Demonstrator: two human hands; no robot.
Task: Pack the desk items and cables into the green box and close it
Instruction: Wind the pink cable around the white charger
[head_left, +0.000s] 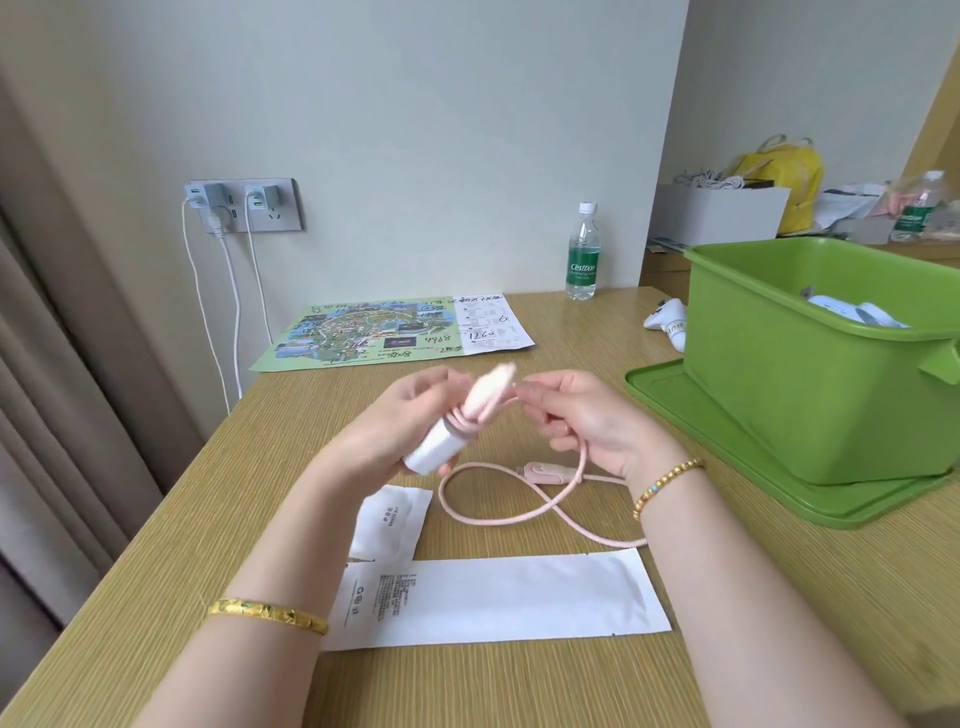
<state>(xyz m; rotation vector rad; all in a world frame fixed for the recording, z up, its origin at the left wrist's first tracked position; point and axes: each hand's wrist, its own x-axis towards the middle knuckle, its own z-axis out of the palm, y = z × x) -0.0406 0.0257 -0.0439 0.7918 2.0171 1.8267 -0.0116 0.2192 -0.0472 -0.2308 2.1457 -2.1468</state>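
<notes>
My left hand (395, 421) grips a small white charger (434, 451) with pink cable (519, 512) wound round its upper end; my right hand (582, 415) pinches the cable's next stretch. The rest loops loosely on the desk, its connector lying flat. The green box (810, 395) stands open on its lid (696, 410), to my right.

The green box (810, 374) runs off the right edge, so only a bit of the white stuff inside shows. The pink cable (524, 512) slips behind the right wrist, and its top end is motion-blurred. Print on the long white packet (498, 597) is too tiny to read.
</notes>
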